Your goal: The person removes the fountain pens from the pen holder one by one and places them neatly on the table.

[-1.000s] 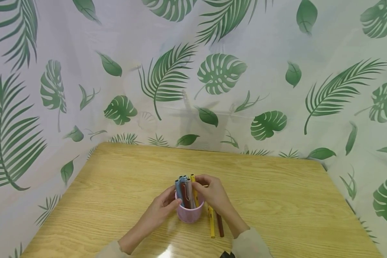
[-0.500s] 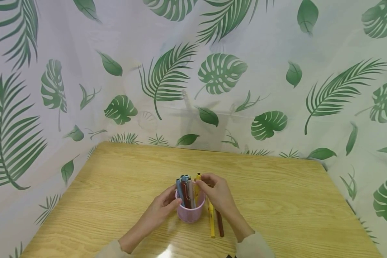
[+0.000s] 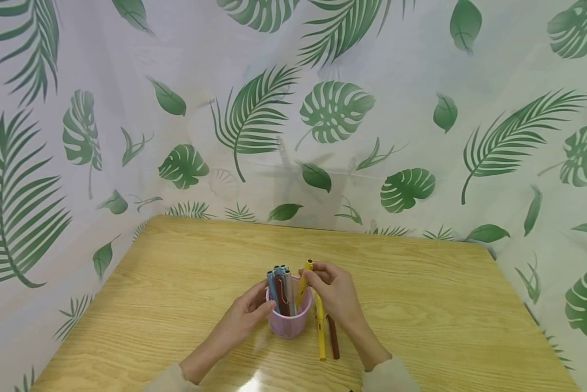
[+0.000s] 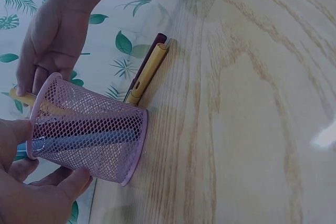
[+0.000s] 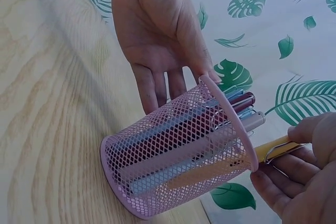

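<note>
From my distant post I watch a person's two bare hands at a pink mesh cup [image 3: 287, 326], which stands upright on a wood-grain table [image 3: 200, 250]. Left hand [image 3: 244, 316]: grasping the cup from its left side, thumb near the rim, fingers curled about the wall. Right hand [image 3: 338, 294]: pinching a yellow pen [image 3: 303, 286] near its upper end, between thumb and fingers.

That pen leans to the right, top above the rim, lower length inside the cup; on the right wrist feed I make out its wire clip by the fingers and its barrel through the mesh. Beside it in the cup I note light blue pens [image 3: 272, 288], a dark red pen [image 3: 281, 296] with a clip, and a greyish pen [image 3: 290, 294], bunched toward the left. Exact count of the blue ones: I cannot tell.

On the table just right of the cup, a second yellow pen [image 3: 321, 337] and a brown pen [image 3: 333, 340] lie side by side, the brown one partly hidden by the right arm. Leaf-print sheeting [image 3: 352, 179] hangs behind.
</note>
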Demonstrator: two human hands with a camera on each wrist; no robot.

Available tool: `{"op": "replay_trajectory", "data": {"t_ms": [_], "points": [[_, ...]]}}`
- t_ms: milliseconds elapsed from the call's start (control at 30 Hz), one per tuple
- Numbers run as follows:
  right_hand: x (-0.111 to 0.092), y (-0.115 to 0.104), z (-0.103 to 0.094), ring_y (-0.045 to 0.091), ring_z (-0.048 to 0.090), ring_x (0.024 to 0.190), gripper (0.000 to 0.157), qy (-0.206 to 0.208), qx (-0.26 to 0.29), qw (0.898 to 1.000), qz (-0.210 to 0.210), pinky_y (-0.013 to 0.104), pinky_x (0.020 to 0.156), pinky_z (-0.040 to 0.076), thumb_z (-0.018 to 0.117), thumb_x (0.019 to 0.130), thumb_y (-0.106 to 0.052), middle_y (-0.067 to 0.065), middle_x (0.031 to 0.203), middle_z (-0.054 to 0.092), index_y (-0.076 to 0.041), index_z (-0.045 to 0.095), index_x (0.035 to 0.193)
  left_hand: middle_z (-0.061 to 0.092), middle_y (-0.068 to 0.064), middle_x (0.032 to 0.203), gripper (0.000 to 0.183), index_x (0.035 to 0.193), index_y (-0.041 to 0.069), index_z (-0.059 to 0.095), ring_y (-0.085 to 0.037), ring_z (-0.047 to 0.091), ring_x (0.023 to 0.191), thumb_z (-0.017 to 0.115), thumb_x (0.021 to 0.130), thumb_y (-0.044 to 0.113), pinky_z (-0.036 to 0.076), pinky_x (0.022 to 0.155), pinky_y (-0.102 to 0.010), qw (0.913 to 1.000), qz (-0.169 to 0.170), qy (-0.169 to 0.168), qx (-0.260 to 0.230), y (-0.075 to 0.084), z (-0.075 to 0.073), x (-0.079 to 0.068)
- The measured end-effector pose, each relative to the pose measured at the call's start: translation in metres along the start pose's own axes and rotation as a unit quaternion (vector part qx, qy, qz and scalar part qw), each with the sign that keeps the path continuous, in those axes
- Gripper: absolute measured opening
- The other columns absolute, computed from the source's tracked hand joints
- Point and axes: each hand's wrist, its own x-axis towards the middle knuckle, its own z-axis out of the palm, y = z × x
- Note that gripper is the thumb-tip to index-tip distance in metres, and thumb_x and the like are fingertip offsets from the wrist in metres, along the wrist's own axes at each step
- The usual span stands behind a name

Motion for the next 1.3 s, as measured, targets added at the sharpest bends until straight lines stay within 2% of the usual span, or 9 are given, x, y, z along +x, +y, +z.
{"op": "replay_trajectory", "data": {"t_ms": [200, 467, 767, 1000, 1300], "points": [[-0.002, -0.002, -0.004, 0.027, 0.074, 0.1, 0.021, 0.001, 0.01, 1.0, -0.001, 0.038, 0.097, 0.057, 0.069, 0.101, -0.015, 0.014, 0.109, 0.077, 0.002, 0.071, 0.113, 0.056, -0.029, 0.142, 0.06, 0.159, 0.001, 0.035, -0.041, 0.055, 0.132, 0.059, 0.107, 0.018, 0.047, 0.11, -0.047, 1.0, -0.002, -0.004, 0.005, -0.002, 0.0, 0.001], [-0.006, -0.006, -0.01, 0.027, 0.073, 0.1, 0.021, 0.012, 0.028, 0.999, -0.023, 0.024, 0.089, 0.056, 0.069, 0.101, -0.014, 0.015, 0.112, 0.076, 0.003, 0.071, 0.115, 0.056, -0.026, 0.142, 0.059, 0.159, 0.003, 0.035, -0.04, 0.054, 0.133, 0.059, 0.107, 0.02, 0.047, 0.111, -0.047, 0.9999, -0.002, -0.009, 0.006, -0.004, -0.001, 0.002], [-0.006, -0.009, -0.021, 0.022, 0.073, 0.098, 0.025, 0.028, 0.039, 0.998, -0.032, 0.027, 0.091, 0.058, 0.068, 0.102, -0.014, 0.016, 0.112, 0.076, 0.006, 0.069, 0.116, 0.058, -0.026, 0.14, 0.059, 0.158, 0.002, 0.036, -0.04, 0.056, 0.131, 0.059, 0.107, 0.019, 0.047, 0.11, -0.048, 0.9999, 0.002, -0.006, 0.014, -0.005, -0.001, 0.002], [-0.005, -0.007, -0.034, 0.019, 0.073, 0.094, 0.029, 0.03, 0.06, 0.996, -0.055, 0.032, 0.087, 0.061, 0.066, 0.103, -0.016, 0.024, 0.114, 0.073, 0.009, 0.067, 0.118, 0.056, -0.029, 0.141, 0.06, 0.159, 0.001, 0.035, -0.042, 0.055, 0.131, 0.059, 0.107, 0.018, 0.047, 0.11, -0.048, 1.0, 0.004, -0.002, 0.008, -0.005, -0.001, 0.001], [-0.004, -0.008, -0.047, 0.019, 0.073, 0.094, 0.028, 0.053, 0.087, 0.994, -0.031, 0.035, 0.087, 0.061, 0.065, 0.104, -0.017, 0.007, 0.107, 0.078, 0.008, 0.066, 0.118, 0.056, -0.029, 0.142, 0.06, 0.159, 0.0, 0.034, -0.041, 0.054, 0.132, 0.059, 0.107, 0.018, 0.047, 0.111, -0.045, 1.0, 0.005, -0.006, 0.0, -0.005, -0.001, 0.001]]}}
